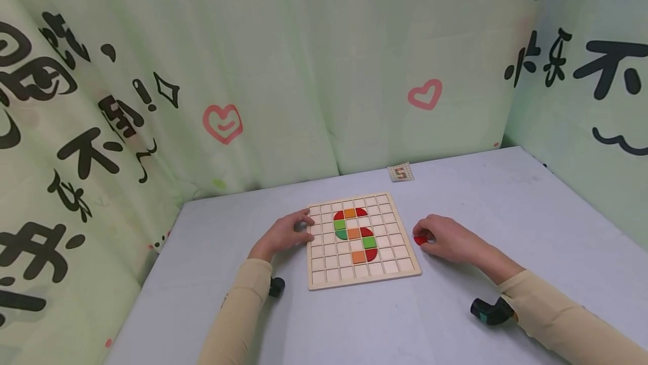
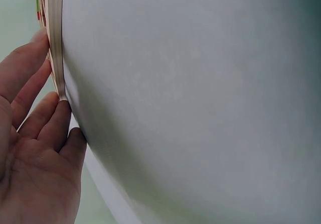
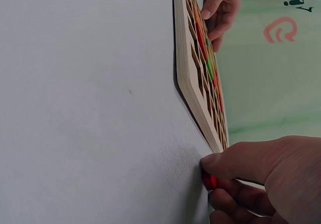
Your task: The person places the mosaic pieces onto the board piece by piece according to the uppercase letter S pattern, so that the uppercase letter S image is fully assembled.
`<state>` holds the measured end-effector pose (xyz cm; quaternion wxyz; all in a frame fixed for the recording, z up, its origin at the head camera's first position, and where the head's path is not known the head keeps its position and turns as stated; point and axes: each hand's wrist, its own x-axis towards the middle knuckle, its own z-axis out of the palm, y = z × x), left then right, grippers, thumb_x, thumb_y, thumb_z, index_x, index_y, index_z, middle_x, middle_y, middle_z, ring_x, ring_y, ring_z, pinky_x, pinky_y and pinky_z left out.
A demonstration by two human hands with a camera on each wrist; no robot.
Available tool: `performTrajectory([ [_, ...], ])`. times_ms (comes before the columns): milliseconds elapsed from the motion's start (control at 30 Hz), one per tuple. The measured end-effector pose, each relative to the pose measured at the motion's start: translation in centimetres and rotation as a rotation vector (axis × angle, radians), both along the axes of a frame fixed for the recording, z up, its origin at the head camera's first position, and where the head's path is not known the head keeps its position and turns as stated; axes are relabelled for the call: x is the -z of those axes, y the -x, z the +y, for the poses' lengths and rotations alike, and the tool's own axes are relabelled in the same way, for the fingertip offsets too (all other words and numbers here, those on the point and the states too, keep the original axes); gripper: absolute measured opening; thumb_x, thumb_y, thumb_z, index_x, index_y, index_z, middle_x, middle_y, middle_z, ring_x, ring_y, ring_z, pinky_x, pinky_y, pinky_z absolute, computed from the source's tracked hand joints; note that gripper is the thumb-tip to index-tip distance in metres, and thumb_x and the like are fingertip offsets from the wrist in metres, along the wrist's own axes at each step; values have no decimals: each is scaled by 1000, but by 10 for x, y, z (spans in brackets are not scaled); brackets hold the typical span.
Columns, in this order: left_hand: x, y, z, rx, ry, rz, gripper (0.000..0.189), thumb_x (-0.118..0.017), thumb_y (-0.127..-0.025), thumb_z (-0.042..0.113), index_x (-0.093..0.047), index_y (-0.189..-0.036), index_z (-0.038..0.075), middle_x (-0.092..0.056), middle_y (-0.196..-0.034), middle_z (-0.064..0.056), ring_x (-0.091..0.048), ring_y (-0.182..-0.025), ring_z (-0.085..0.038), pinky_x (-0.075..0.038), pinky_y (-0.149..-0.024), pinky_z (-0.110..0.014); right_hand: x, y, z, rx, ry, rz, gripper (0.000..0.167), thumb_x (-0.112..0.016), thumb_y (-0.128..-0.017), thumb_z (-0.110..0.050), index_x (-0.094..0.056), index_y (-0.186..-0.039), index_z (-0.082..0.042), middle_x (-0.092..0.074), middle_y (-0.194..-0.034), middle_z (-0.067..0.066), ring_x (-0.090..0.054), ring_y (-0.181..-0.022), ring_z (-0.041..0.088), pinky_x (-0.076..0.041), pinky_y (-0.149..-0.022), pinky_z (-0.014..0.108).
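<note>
A wooden grid board (image 1: 391,240) lies on the table. Set in its squares are several coloured pieces: red rounded ones, orange squares (image 1: 358,256), light green squares (image 1: 369,242) and a darker green rounded one (image 1: 341,234). My left hand (image 1: 285,233) rests against the board's left edge, thumb and fingertips touching the side with a gap between them. To the right of the board, my right hand (image 1: 445,238) pinches a red piece (image 3: 208,180) between thumb and fingers, low over the table; fingers partly hide its shape.
A small card (image 1: 401,172) with a grid and a pattern lies at the table's back edge. Behind and beside the white table (image 1: 354,325) hangs a pale green curtain (image 1: 314,72) with writing and hearts. Dark wrist devices (image 1: 491,311) sit below both sleeves.
</note>
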<state>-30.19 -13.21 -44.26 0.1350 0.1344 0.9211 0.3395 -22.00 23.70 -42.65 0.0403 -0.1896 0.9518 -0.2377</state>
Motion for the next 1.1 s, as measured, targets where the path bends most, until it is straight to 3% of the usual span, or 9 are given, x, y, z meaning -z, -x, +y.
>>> performTrajectory([
  [400,-1,-2,0,3,-10,-3,32,-76,-85,18,-67,-116,14,-39,-154,-2,-27,-146,-26,-24,-117,-45,-3,3,-3,17,15,33,20,-70,-83,-4,-68,-102,-2,-60,-91,2,-56,-84,17,-53,-76,36],
  [667,-2,-2,0,-4,-11,-7,31,-76,-86,19,-67,-116,15,-39,-154,-2,-26,-146,-26,-23,-118,-46,-14,3,-19,-17,36,35,21,-72,-84,-6,-68,-104,-2,-60,-93,2,-58,-87,18,-54,-77,35],
  [1100,-5,-4,1,-2,4,-9,33,-76,-86,18,-66,-118,14,-39,-154,-3,-27,-146,-27,-24,-117,-45,-17,4,-41,-50,83,32,19,-71,-84,-5,-68,-103,-2,-60,-92,2,-57,-87,19,-53,-75,32],
])
